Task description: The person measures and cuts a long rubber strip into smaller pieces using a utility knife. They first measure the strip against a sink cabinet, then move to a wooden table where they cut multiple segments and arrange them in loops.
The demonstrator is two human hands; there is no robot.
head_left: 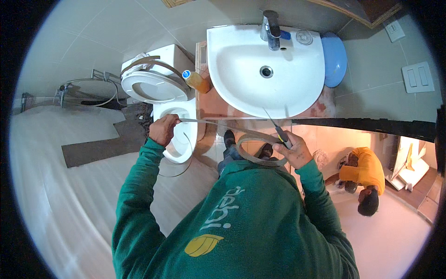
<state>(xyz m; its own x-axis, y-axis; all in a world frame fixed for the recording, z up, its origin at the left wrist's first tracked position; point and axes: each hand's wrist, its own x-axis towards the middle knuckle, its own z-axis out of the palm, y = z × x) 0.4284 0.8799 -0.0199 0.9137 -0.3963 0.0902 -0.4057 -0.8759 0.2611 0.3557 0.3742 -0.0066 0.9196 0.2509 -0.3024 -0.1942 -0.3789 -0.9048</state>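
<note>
A thin grey-brown strip [209, 122], like edge banding, stretches between my hands in front of the washbasin. My left hand [163, 129] is closed on the strip near the toilet bowl, and a loose thin length hangs below it in a curve. In my right hand [295, 149] is the strip's coiled roll [246, 151], held together with a cutter knife [281, 134]. The knife has a black and yellow handle, and its slim blade points up toward the basin. Some of my right fingers are hidden behind the roll.
A white basin [223, 93] with a tap [270, 30] stands ahead. Left of it are an orange bottle [197, 82] and a toilet [179, 144] with another strip [162, 63] over its lid. A co-worker [362, 174] in yellow crouches at right. A blue tub [335, 60] hangs beside the basin.
</note>
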